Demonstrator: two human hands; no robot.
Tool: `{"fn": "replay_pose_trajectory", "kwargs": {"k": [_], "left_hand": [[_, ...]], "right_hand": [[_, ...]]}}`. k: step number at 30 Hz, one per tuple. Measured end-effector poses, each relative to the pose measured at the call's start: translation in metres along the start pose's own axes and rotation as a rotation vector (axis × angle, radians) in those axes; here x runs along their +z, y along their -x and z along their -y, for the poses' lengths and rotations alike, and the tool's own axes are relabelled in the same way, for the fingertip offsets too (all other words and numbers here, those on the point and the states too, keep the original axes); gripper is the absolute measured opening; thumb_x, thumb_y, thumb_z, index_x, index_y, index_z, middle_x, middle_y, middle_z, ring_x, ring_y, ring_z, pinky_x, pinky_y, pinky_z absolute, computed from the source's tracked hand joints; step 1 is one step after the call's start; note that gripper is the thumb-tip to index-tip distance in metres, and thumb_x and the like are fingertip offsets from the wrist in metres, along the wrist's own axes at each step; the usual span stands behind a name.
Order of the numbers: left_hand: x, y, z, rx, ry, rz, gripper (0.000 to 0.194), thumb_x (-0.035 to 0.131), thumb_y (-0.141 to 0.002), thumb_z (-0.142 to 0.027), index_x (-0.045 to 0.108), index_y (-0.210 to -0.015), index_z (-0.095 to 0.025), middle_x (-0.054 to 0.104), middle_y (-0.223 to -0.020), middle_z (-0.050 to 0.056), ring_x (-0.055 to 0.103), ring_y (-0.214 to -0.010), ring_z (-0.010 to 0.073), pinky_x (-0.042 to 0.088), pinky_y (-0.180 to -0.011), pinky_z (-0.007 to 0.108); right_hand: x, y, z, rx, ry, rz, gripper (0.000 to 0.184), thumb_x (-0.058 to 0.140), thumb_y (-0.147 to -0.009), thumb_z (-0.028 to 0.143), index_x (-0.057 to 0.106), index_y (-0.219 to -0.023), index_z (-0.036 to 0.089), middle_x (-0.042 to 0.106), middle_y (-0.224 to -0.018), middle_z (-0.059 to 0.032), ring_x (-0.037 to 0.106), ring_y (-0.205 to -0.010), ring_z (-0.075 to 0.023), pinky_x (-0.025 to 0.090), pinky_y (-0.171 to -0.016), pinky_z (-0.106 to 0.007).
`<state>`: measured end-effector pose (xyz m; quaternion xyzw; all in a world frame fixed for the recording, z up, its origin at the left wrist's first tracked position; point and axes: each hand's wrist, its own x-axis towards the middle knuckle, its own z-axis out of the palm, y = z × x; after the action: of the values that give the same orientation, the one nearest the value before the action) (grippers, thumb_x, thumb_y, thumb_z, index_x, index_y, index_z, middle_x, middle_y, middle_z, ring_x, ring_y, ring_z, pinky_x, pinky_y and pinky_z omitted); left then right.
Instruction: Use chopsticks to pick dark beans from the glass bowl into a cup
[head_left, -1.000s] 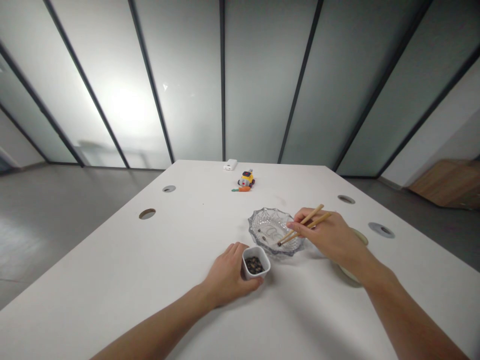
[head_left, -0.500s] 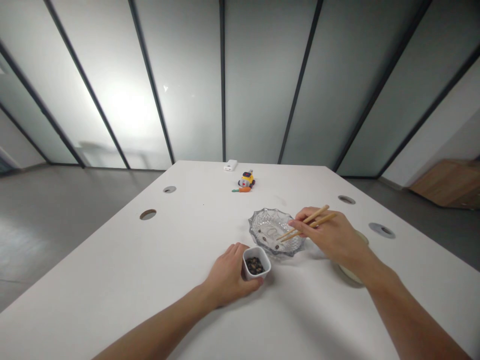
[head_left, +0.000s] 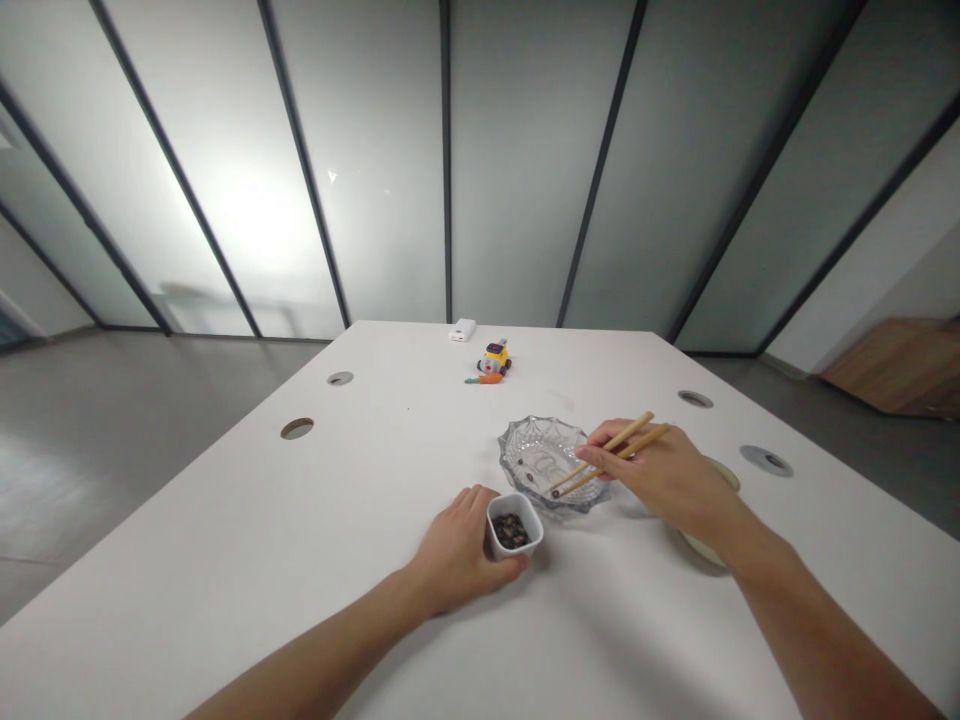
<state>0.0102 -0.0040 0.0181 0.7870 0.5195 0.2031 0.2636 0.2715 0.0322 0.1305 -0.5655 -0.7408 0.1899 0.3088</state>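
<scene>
My left hand [head_left: 466, 550] is closed around the side of a small white cup [head_left: 537, 535], which stands on the table. Dark seeds [head_left: 511, 531] lie inside the cup. In my right hand [head_left: 667, 475] is a pair of wooden chopsticks [head_left: 626, 440], slanting down to the left. Their tips are over the near part of a clear glass dish [head_left: 517, 435] with a scalloped rim, one on each side of a small dark seed [head_left: 556, 493]. Whether they pinch it I cannot tell. Two other dark seeds [head_left: 530, 477] lie to the left in the dish.
A pale greenish round object [head_left: 705, 552] is partly hidden behind my right wrist. Farther back on the white table [head_left: 225, 560] are a yellow toy vehicle [head_left: 495, 357], an orange-and-green toy carrot [head_left: 489, 380] and a white box-like object [head_left: 463, 330]. Round holes [head_left: 298, 429] pierce the tabletop.
The chopstick tips have moved down and slightly left, onto the near seed in the glass dish. My left hand and the cup have stayed in place.
</scene>
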Motion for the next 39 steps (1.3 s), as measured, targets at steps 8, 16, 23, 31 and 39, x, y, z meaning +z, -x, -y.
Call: {"fn": "replay_pose_trajectory", "kwargs": {"k": [8,16,23,31,39], "left_hand": [[0.0,0.0,0.0,-0.009,0.009,0.006,0.046,0.083,-0.083,-0.041,0.061,-0.12,-0.025,0.07,-0.123,0.008,0.067,-0.115,0.0304,0.053,-0.1,0.042],[-0.002,0.0,-0.002,-0.021,-0.009,0.014,0.043,0.082,-0.083,-0.042,0.061,-0.116,-0.025,0.07,-0.121,0.009,0.067,-0.113,0.0306,0.053,-0.099,0.042],[-0.001,0.001,0.002,-0.009,-0.017,0.006,0.042,0.081,-0.083,-0.042,0.061,-0.116,-0.026,0.07,-0.121,0.008,0.067,-0.112,0.0298,0.053,-0.098,0.041],[0.001,-0.001,0.009,-0.027,-0.001,0.004,0.045,0.084,-0.082,-0.042,0.061,-0.117,-0.026,0.071,-0.121,0.007,0.068,-0.112,0.0298,0.053,-0.095,0.04],[0.002,-0.006,0.004,-0.028,0.0,0.011,0.041,0.083,-0.081,-0.038,0.06,-0.112,-0.026,0.07,-0.119,0.006,0.067,-0.109,0.029,0.053,-0.093,0.039]], "right_hand": [[0.0,0.0,0.0,-0.004,-0.021,0.005,0.029,0.07,-0.091,0.05,0.078,-0.076,0.027,0.083,-0.083,-0.0032,0.078,-0.074,-0.0231,0.06,-0.066,-0.033],[-0.001,-0.001,0.001,-0.043,0.033,-0.05,0.027,0.069,-0.089,0.051,0.079,-0.075,0.029,0.083,-0.082,-0.0031,0.079,-0.077,-0.0249,0.063,-0.078,-0.037],[-0.002,0.0,0.003,-0.066,0.014,-0.125,0.038,0.069,-0.091,0.062,0.077,-0.075,0.028,0.084,-0.084,-0.0044,0.078,-0.077,-0.0262,0.063,-0.076,-0.039],[-0.014,0.009,0.005,0.037,-0.182,-0.211,0.054,0.073,-0.086,0.078,0.077,-0.083,0.025,0.082,-0.079,-0.0088,0.082,-0.074,-0.0284,0.062,-0.06,-0.034],[-0.016,0.016,0.021,-0.158,-0.095,-0.192,0.058,0.064,-0.092,0.081,0.078,-0.078,0.027,0.079,-0.077,-0.0076,0.072,-0.07,-0.0232,0.058,-0.062,-0.033]]}}
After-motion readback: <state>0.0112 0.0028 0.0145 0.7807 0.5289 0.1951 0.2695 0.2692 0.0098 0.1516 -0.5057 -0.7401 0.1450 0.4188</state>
